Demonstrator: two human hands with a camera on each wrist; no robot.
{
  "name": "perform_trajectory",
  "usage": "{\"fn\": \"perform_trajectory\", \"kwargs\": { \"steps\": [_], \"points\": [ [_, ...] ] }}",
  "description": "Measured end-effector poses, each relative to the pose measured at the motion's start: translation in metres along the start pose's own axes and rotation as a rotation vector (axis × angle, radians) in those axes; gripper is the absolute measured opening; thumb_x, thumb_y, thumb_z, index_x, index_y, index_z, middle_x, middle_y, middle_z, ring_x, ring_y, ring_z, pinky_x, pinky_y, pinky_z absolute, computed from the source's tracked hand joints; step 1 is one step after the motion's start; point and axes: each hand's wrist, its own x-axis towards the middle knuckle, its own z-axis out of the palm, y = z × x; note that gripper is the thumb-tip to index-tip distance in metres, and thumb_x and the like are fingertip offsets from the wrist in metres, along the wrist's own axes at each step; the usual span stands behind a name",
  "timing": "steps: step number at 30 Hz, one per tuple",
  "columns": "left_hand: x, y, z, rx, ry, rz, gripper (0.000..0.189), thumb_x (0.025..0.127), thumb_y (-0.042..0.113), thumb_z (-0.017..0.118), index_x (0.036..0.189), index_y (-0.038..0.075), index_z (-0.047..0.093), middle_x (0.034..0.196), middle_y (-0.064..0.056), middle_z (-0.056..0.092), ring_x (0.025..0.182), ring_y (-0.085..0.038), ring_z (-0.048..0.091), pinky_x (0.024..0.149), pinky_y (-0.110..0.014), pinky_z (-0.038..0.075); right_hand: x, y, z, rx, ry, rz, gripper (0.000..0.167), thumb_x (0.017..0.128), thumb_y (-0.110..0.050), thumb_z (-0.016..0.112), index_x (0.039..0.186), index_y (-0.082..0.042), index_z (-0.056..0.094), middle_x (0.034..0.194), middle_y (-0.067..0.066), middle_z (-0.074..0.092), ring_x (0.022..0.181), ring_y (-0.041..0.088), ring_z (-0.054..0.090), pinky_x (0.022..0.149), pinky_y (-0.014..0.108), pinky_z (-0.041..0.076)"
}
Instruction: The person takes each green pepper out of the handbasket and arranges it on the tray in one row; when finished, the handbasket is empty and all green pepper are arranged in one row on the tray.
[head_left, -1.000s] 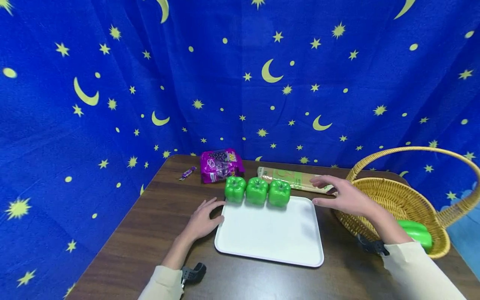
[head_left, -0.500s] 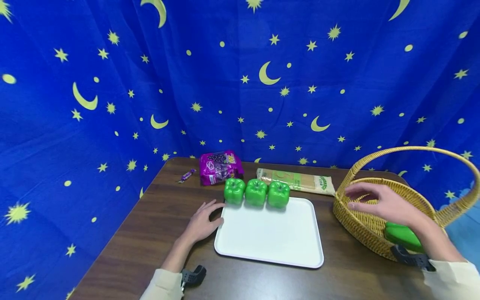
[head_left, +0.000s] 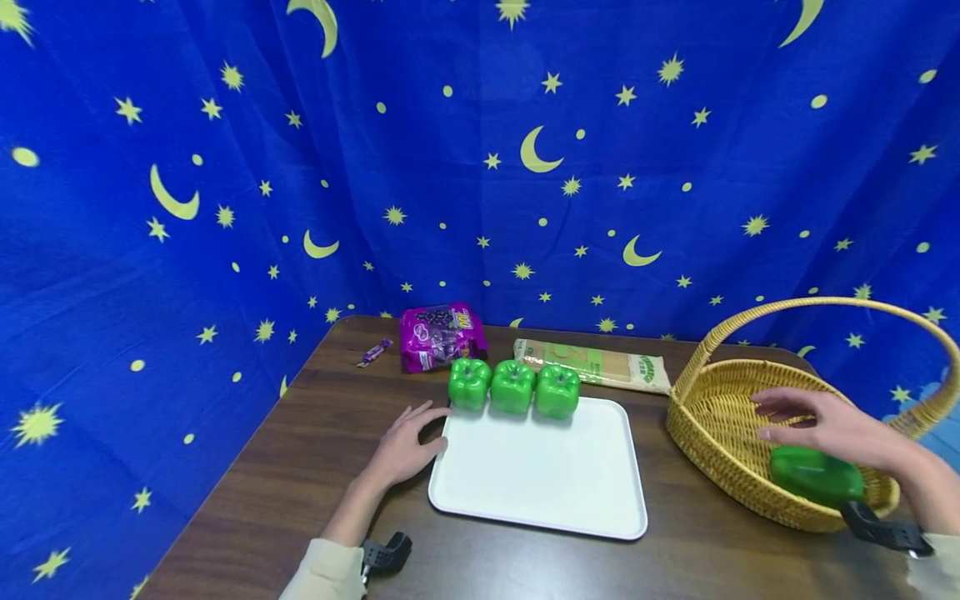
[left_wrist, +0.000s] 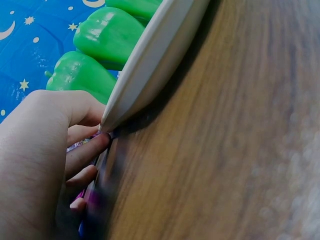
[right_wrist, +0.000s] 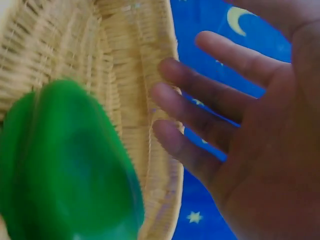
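Three green bell peppers stand in a row along the back edge of a white tray [head_left: 540, 479]: a left one [head_left: 469, 385], a middle one [head_left: 513, 387] and a right one [head_left: 557, 392]. My left hand [head_left: 405, 446] rests at the tray's left edge, its fingers against the rim, as the left wrist view also shows. Over the wicker basket [head_left: 705, 433] at the right hovers my right hand [head_left: 832, 425], fingers spread and holding nothing. Another green bell pepper [right_wrist: 70, 165] lies inside the basket, just below that hand and apart from it.
Behind the peppers lie a purple candy bag [head_left: 441, 335] and a long pack of noodles [head_left: 600, 364]. A small wrapped candy [head_left: 374, 352] is at the far left of the wooden table [head_left: 285, 475]. The basket's tall handle [head_left: 817, 302] arches over it. A blue star-patterned curtain hangs behind.
My right hand has moved right, from above the tray's back right corner to over the basket. The left hand and the three peppers on the tray have stayed in place.
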Motion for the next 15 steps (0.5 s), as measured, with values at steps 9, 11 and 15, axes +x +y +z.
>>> {"fn": "perform_trajectory", "kwargs": {
  "steps": [9,11,15],
  "points": [
    [-0.001,-0.002,0.002,0.008,0.006,0.001,0.046,0.084,0.031,0.068,0.13,0.029,0.06,0.146,-0.013,0.043,0.137,-0.042,0.027,0.107,-0.065,0.02,-0.014,0.032,-0.001,0.009,-0.102,0.099,0.059,0.089,-0.027,0.069,0.131,0.009,0.047,0.12,0.026,0.058,0.1,0.025,0.061,0.074,0.027,0.052],
    [0.0,-0.002,0.002,0.012,0.002,-0.004,0.046,0.084,0.031,0.068,0.13,0.029,0.06,0.146,-0.013,0.043,0.137,-0.042,0.027,0.107,-0.065,0.02,-0.018,0.036,0.0,0.028,-0.152,0.111,0.061,0.089,-0.025,0.069,0.132,0.011,0.045,0.121,0.029,0.056,0.104,0.036,0.059,0.074,0.032,0.053],
    [0.0,-0.002,0.003,0.008,-0.005,-0.012,0.046,0.085,0.031,0.068,0.13,0.03,0.059,0.147,-0.013,0.042,0.137,-0.042,0.026,0.107,-0.066,0.02,-0.025,0.044,0.001,0.105,-0.277,0.148,0.064,0.09,-0.022,0.067,0.134,0.014,0.037,0.116,0.033,0.055,0.097,0.04,0.059,0.069,0.036,0.052]
  ]
}}
